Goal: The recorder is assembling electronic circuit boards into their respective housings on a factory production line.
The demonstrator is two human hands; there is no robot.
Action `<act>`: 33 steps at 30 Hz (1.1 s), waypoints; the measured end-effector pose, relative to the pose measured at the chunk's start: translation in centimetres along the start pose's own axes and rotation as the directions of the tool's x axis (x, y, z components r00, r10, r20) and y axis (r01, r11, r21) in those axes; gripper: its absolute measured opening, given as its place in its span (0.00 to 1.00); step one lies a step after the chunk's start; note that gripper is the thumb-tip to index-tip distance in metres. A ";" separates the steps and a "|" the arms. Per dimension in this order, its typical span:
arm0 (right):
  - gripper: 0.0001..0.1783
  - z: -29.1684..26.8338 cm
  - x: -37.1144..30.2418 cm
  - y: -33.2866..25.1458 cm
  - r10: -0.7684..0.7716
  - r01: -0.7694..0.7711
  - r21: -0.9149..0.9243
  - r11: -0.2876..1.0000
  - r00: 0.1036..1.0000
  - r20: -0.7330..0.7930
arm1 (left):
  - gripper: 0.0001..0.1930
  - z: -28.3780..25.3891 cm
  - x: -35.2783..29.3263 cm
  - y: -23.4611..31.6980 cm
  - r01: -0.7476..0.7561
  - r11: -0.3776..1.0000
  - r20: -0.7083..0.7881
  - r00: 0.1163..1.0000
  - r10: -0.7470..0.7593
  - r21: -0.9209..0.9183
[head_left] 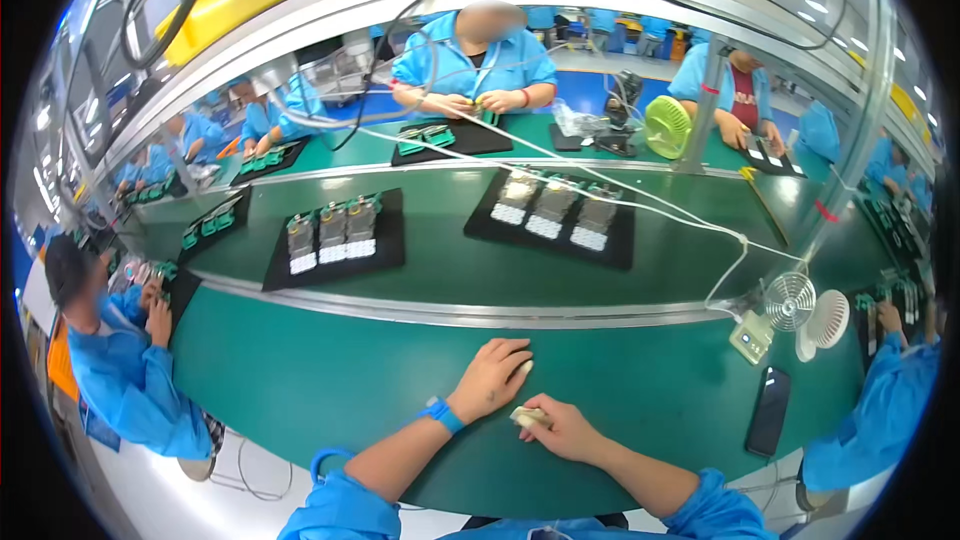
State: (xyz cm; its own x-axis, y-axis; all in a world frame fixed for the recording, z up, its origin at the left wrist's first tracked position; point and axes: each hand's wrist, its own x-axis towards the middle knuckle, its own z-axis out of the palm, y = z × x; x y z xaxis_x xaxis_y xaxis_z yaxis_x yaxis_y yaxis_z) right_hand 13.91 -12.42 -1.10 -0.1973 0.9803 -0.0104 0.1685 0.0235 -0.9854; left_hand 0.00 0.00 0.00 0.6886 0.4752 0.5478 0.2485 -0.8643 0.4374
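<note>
My left hand [490,380] rests on the green work surface [330,370], fingers loosely stretched out and a pale cream tip at the thumb. It holds nothing that I can see, and a blue wrist strap [443,415] goes round its wrist. Just to its right and nearer to me, my right hand [570,430] is closed, thumb and finger together. Something pale cream [528,417] shows at those fingertips; whether it is finger covers or a small held piece, I cannot make out.
Beyond a metal rail [450,316], two black mats [390,258] [618,252] carry circuit-board units. At right are a small white fan [826,324], a cream power socket [751,337] and a black phone [768,410]. White cables hang across the bench. Co-workers in blue sit around.
</note>
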 end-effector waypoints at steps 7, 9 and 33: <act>0.09 -2.8 -1.0 -0.1 0.025 -0.024 -0.033 0.999 0.999 0.036 | 0.13 2.4 1.5 0.9 0.021 1.000 -0.025 0.999 -0.020 0.015; 0.11 -3.0 -1.1 0.3 -0.009 0.009 -0.015 1.000 0.999 0.037 | 0.12 2.6 1.6 1.0 0.039 0.999 0.002 0.999 -0.039 0.019; 0.10 -4.5 -1.8 1.0 -0.011 0.013 -0.026 1.000 0.998 0.061 | 0.11 4.2 2.3 1.9 0.039 0.999 -0.003 0.999 -0.039 0.033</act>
State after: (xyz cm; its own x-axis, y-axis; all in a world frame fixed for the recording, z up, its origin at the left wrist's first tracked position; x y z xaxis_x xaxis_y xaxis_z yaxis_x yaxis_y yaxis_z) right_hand 18.76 -13.30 -1.34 -0.2580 0.9661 -0.0096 0.1905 0.0412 -0.9808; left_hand 4.88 -1.27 -0.91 0.6761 0.5089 0.5328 0.2973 -0.8501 0.4346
